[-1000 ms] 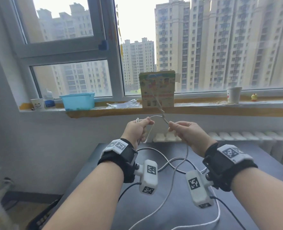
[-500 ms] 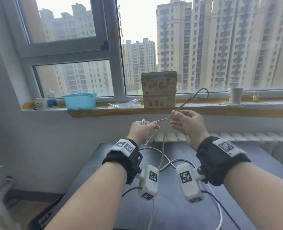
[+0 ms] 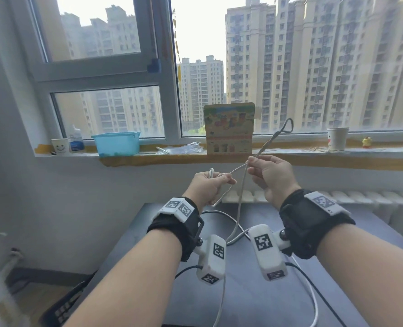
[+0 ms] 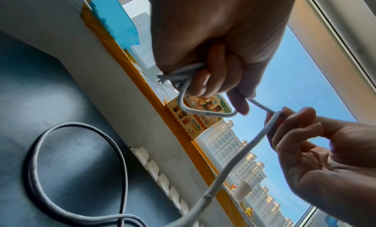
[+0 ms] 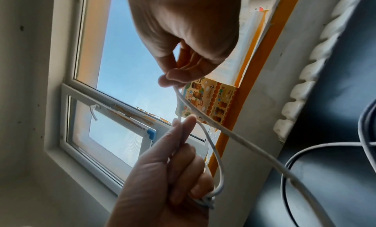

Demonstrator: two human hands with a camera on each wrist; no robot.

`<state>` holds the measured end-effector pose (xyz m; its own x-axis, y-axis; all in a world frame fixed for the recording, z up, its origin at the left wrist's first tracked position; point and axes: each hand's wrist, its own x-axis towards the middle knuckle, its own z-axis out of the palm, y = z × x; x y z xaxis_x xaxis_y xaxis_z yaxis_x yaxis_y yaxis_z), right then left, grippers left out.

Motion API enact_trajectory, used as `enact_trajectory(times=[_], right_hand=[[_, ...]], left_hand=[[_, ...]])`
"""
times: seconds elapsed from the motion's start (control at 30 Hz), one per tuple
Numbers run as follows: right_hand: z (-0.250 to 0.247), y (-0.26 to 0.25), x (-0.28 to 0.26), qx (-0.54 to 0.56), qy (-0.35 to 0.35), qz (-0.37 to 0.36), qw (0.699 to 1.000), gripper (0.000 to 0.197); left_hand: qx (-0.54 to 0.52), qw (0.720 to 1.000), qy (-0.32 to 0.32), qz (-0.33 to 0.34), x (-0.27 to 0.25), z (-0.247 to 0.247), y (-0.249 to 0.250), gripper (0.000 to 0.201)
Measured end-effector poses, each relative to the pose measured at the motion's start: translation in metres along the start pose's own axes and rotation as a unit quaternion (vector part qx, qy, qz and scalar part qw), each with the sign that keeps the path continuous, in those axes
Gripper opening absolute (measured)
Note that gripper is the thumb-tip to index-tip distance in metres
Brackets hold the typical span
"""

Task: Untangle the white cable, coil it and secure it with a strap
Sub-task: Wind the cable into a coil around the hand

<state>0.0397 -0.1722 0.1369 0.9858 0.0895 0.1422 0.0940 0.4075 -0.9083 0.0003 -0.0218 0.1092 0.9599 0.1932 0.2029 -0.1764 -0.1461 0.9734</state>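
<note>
The white cable (image 3: 240, 199) runs from both raised hands down to the dark table (image 3: 243, 298), where it lies in loose curves. My left hand (image 3: 221, 179) grips a small bunch of the cable (image 4: 183, 76), and one end sticks up above the fist. My right hand (image 3: 251, 165) pinches the cable (image 5: 177, 92) between thumb and forefinger, just right of the left hand. Above the right hand a doubled length of cable rises to a small loop (image 3: 288, 126). In the right wrist view the left hand (image 5: 162, 166) is below the right one. I see no strap.
The window sill (image 3: 290, 159) behind the hands carries a blue basket (image 3: 116, 143), a smiley paper cup (image 3: 60, 146), a colourful card box (image 3: 228, 128), another paper cup (image 3: 337, 138) and a yellow toy (image 3: 367, 141). A white radiator (image 3: 361, 197) runs behind the table.
My right hand has risen and drawn a doubled loop of cable up and to the right, above the sill. The left hand kept its grip and hardly moved.
</note>
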Motion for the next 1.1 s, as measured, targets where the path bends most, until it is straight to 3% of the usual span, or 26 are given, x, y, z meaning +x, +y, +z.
enact_trajectory(times=[0.2, 0.47, 0.53, 0.6, 0.67, 0.7, 0.77, 0.93, 1.03, 1.1], right_hand=[[-0.005, -0.001, -0.002, 0.090, -0.087, 0.060, 0.990, 0.017], [0.002, -0.006, -0.002, 0.051, -0.075, 0.050, 0.995, 0.020], [0.003, -0.003, -0.003, -0.026, -0.073, 0.048, 0.996, 0.030], [0.005, 0.004, -0.005, -0.200, -0.076, 0.052, 0.975, 0.034], [0.007, 0.011, -0.007, -0.303, -0.084, 0.032, 0.949, 0.017], [0.007, 0.015, -0.006, -0.316, -0.077, 0.020, 0.945, 0.011], [0.005, 0.020, 0.000, -0.316, -0.054, 0.020, 0.947, 0.020], [-0.005, 0.024, 0.003, -0.292, -0.022, 0.089, 0.952, 0.020], [-0.019, 0.036, 0.010, -0.386, -0.011, 0.022, 0.922, 0.042], [-0.025, 0.039, 0.009, -0.460, -0.039, -0.043, 0.886, 0.061]], left_hand=[[0.006, 1.000, -0.019, -0.022, 0.001, -0.001, 0.000, 0.024], [0.038, 0.997, 0.044, -0.041, 0.004, -0.004, -0.013, 0.024], [0.047, 0.997, 0.056, -0.039, 0.005, -0.004, -0.013, 0.022], [0.050, 0.997, 0.048, -0.033, 0.005, -0.004, -0.012, 0.023], [0.052, 0.998, 0.031, -0.030, 0.004, -0.003, -0.011, 0.025], [0.048, 0.998, 0.018, -0.031, 0.003, -0.002, -0.010, 0.026], [0.036, 0.998, -0.019, -0.038, 0.001, -0.001, -0.008, 0.030], [-0.036, 0.989, -0.117, -0.077, -0.003, -0.001, 0.000, 0.035], [-0.096, 0.982, -0.130, -0.100, -0.004, -0.007, 0.003, 0.041], [-0.124, 0.976, -0.139, -0.113, -0.004, -0.011, 0.003, 0.046]])
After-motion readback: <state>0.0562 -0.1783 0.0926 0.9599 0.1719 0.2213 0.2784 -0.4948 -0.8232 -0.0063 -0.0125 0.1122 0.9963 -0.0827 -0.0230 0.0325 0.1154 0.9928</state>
